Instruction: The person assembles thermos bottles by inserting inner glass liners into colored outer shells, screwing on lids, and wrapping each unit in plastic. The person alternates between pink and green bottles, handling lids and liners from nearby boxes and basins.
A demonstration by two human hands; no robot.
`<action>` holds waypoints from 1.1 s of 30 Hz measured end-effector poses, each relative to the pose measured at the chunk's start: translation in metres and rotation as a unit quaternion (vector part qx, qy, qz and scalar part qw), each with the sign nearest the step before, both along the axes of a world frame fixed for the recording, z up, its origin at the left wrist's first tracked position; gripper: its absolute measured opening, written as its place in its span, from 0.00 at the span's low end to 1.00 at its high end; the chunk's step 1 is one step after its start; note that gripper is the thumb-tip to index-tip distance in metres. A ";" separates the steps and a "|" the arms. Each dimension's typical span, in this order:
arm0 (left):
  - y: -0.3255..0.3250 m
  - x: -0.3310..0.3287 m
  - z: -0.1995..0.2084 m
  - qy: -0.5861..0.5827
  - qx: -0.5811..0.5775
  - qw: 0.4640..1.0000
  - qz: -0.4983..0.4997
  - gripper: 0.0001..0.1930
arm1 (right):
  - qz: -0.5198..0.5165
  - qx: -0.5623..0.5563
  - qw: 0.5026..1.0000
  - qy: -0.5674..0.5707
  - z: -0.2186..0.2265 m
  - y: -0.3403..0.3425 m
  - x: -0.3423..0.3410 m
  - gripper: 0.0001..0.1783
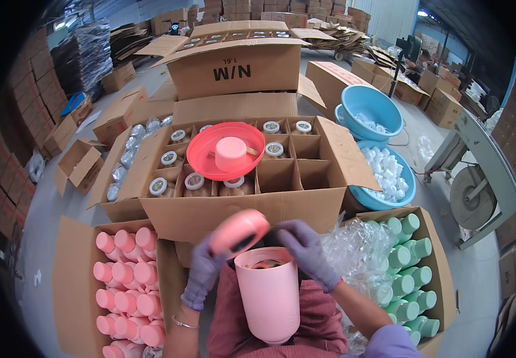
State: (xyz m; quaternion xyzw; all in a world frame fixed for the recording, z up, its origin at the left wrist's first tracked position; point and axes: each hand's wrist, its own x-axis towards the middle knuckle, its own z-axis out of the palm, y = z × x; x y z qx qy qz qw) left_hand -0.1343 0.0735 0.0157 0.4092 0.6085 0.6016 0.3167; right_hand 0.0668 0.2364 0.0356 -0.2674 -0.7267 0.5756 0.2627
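A pink thermos body (pixel 268 292) stands upright between my thighs, its open mouth upward with something dark and metallic inside. Over its left rim, my left hand (pixel 203 262), in a purple glove, grips a tilted pink round thermos part (pixel 239 231) with a dark opening underneath; it is slightly blurred. My right hand (pixel 307 247), also gloved, is at the right rim with its fingers curled together above the mouth. What those fingertips hold is hidden. Just ahead, a red basin (pixel 201 152) with a pink cup (pixel 231 154) in it rests on a divided carton (pixel 240 213).
Glass liners with silvery caps (pixel 169 158) fill several carton cells. At left is a box of pink thermos parts (pixel 125 273); at right, a box of green ones (pixel 402 281) beside clear plastic wrap (pixel 356 253). Blue basins (pixel 372 110) hold small white parts (pixel 384 173). A grey machine (pixel 478 179) stands farther right.
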 end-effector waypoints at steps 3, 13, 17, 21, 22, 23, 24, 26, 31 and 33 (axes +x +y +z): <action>0.019 0.016 0.029 0.059 0.013 0.982 -0.178 0.33 | -0.089 -0.133 0.976 0.145 -0.014 -0.005 0.013 0.16; 0.019 0.027 0.023 0.185 0.076 0.970 -0.139 0.18 | 0.030 -0.083 0.988 0.124 -0.029 -0.011 0.006 0.19; 0.017 0.030 0.027 0.224 0.073 0.965 -0.113 0.18 | 0.074 -0.044 0.990 0.115 -0.031 -0.001 0.003 0.21; 0.011 0.049 0.029 0.274 0.060 0.958 -0.059 0.18 | 0.128 -0.063 0.984 0.108 -0.034 0.005 0.003 0.23; 0.006 0.058 0.033 0.302 0.055 0.951 -0.041 0.17 | 0.150 -0.083 0.979 0.113 -0.035 0.007 0.003 0.23; 0.001 0.065 0.038 0.375 0.053 0.925 -0.024 0.17 | 0.193 -0.105 0.966 0.140 -0.037 0.010 0.001 0.23; 0.000 0.065 0.040 0.370 0.043 0.928 -0.026 0.17 | 0.191 -0.118 0.964 0.141 -0.038 0.010 0.001 0.23; 0.000 0.065 0.043 0.363 0.025 0.931 -0.031 0.17 | 0.186 -0.142 0.961 0.146 -0.036 0.008 0.000 0.22; 0.009 0.033 0.006 0.073 0.069 0.989 -0.105 0.31 | 0.174 0.233 0.956 0.050 0.031 -0.027 0.041 0.17; 0.017 0.050 -0.008 -0.309 0.077 0.932 -0.172 0.33 | 0.199 0.272 0.941 0.034 0.058 -0.041 0.060 0.15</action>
